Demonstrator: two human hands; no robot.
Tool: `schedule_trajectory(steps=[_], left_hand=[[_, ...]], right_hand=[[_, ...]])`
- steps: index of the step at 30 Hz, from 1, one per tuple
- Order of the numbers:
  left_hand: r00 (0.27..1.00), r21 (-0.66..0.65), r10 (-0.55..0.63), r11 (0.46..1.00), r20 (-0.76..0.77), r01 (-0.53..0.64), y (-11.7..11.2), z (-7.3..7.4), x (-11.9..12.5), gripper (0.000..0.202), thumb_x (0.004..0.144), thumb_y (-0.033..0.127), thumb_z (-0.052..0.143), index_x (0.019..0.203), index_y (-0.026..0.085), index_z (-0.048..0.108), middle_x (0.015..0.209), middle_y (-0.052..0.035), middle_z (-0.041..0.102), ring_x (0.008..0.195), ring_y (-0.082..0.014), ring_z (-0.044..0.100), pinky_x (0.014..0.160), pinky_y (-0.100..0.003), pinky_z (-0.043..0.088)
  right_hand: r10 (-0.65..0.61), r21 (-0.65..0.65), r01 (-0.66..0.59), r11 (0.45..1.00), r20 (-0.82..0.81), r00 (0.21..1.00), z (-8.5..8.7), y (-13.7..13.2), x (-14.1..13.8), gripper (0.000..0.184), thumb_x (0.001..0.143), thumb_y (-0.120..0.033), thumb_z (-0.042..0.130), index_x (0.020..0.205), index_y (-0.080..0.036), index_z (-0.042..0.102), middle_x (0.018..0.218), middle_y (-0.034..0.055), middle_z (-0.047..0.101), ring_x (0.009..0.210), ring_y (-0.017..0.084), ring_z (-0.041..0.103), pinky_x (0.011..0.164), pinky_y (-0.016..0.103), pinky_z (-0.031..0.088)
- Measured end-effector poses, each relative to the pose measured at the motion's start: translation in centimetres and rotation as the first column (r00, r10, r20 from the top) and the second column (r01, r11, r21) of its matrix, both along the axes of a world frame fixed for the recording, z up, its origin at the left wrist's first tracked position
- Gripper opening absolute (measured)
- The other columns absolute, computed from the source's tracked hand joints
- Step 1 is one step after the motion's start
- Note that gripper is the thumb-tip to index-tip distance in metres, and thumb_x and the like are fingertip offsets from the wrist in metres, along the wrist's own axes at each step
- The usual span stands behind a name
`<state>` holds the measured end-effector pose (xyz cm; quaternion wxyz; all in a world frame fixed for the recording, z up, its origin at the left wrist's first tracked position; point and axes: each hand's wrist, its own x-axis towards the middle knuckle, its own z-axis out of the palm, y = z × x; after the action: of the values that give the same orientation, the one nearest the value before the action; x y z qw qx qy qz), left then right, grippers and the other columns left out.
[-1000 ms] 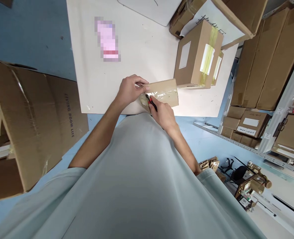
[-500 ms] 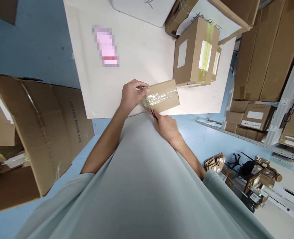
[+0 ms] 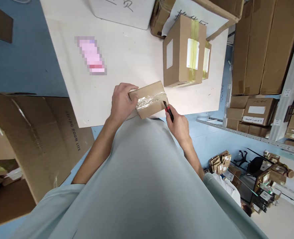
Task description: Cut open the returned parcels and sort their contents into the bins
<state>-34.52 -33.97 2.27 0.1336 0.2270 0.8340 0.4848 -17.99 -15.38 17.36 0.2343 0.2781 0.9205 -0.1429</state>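
A small cardboard box (image 3: 151,99) with clear tape along its upper face is tilted at the table's near edge, close to my shirt. My left hand (image 3: 123,101) is closed around the box's left end, thumb on top. In my right hand (image 3: 178,124) is a black and red box cutter (image 3: 169,111), gripped in the fist. The cutter's tip lies over the right end of the box, by the end of the tape; whether it touches the cardboard I cannot tell.
A taller taped carton (image 3: 184,53) stands behind on the white table (image 3: 127,56), with a pink blurred item (image 3: 90,54) to its left. A large open carton (image 3: 49,139) is at left. Shelves of boxes (image 3: 256,111) line the right; a person in white (image 3: 226,187) is lower right.
My right hand with the box cutter has gone from the box's near left corner to its right end. The box has turned slightly, and the view has shifted. A person has appeared at lower right.
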Motion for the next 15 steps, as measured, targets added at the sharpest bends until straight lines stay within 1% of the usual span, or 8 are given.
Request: schedule_trajectory(steps=[2,4,6,8,11,15], left_hand=[[0.993,-0.002,-0.073,0.997,-0.090,0.073,2.2,0.9,1.1,0.027,0.107,0.028,0.068,0.132,0.028,0.077,0.145,-0.0091,0.075,0.150,-0.0375,0.063,0.132,-0.065,0.051],[0.973,-0.004,-0.171,0.985,-0.156,0.173,4.7,1.5,2.2,0.025,0.110,0.031,0.065,0.132,0.028,0.077,0.148,-0.0090,0.075,0.158,-0.0381,0.058,0.137,-0.069,0.045],[0.950,-0.020,-0.249,0.968,-0.191,0.249,6.9,1.7,3.0,0.025,0.114,0.035,0.060,0.131,0.029,0.077,0.149,-0.0087,0.075,0.162,-0.0374,0.056,0.140,-0.071,0.039],[0.942,-0.039,-0.275,0.961,-0.193,0.273,8.4,1.4,3.5,0.027,0.118,0.038,0.053,0.128,0.029,0.077,0.149,-0.0093,0.075,0.163,-0.0365,0.056,0.142,-0.072,0.036],[0.952,-0.068,-0.247,0.969,-0.179,0.238,9.1,0.9,3.7,0.033,0.121,0.040,0.047,0.126,0.030,0.078,0.147,-0.0095,0.077,0.161,-0.0350,0.059,0.142,-0.072,0.036],[0.958,-0.097,-0.214,0.975,-0.190,0.199,9.0,0.5,3.8,0.034,0.121,0.037,0.045,0.123,0.031,0.079,0.144,-0.0088,0.079,0.159,-0.0333,0.061,0.141,-0.072,0.039]], right_hand=[[-0.024,0.003,0.024,1.000,-0.050,0.998,-0.5,1.8,0.0,0.051,0.120,-0.035,0.038,0.160,-0.021,0.066,0.120,0.0128,0.088,0.099,0.034,0.081,0.085,0.034,0.053],[-0.031,-0.008,0.030,1.000,-0.075,0.997,-0.9,3.1,-0.2,0.047,0.119,-0.034,0.039,0.153,-0.022,0.069,0.117,0.0121,0.088,0.097,0.033,0.080,0.083,0.034,0.052],[-0.027,-0.024,0.025,0.999,-0.073,0.997,-1.2,3.9,-0.6,0.048,0.118,-0.031,0.039,0.156,-0.023,0.067,0.120,0.0122,0.088,0.099,0.033,0.080,0.084,0.034,0.052],[-0.014,-0.041,0.012,0.999,-0.047,0.999,-1.5,4.5,-1.2,0.050,0.118,-0.029,0.040,0.161,-0.022,0.063,0.125,0.0129,0.087,0.102,0.032,0.080,0.087,0.035,0.054],[0.018,-0.070,-0.018,0.997,0.006,1.000,-2.1,5.2,-2.2,0.053,0.119,-0.029,0.040,0.169,-0.023,0.057,0.129,0.0135,0.086,0.107,0.033,0.080,0.092,0.038,0.056],[0.076,-0.112,-0.071,0.991,0.047,0.996,-3.0,5.9,-3.9,0.057,0.120,-0.030,0.040,0.176,-0.023,0.050,0.133,0.0143,0.085,0.115,0.033,0.080,0.095,0.040,0.058]])
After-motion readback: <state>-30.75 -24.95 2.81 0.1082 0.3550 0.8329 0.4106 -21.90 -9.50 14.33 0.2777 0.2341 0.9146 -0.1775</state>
